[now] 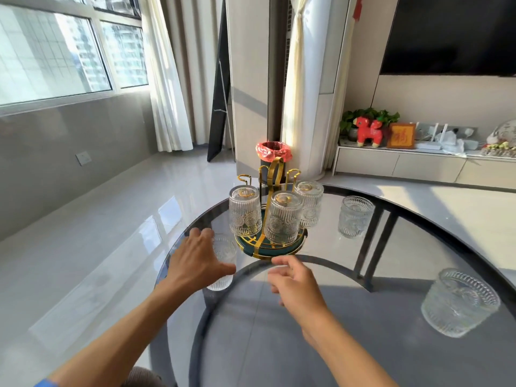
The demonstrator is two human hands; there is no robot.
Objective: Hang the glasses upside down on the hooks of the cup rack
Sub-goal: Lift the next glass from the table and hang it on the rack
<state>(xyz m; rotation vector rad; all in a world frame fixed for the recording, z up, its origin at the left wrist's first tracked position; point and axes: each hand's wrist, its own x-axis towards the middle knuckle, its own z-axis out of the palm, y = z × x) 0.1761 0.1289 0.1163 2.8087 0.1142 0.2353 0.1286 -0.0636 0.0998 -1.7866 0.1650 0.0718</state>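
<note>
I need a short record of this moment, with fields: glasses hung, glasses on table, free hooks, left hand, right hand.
glasses hung: three, upside down on the cup rack
glasses on table: three upright; near-left glass, far-right glass, near-right glass
free hooks: at least two gold hooks bare at the back
left hand: left hand open, spread around the near-left glass, grasp not yet closed
right hand: right hand open, empty, near the rack base

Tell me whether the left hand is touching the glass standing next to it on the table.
Cannot tell. In the head view the left hand overlaps the glass, fingers spread in front of it, but no contact or gap shows plainly.
</note>
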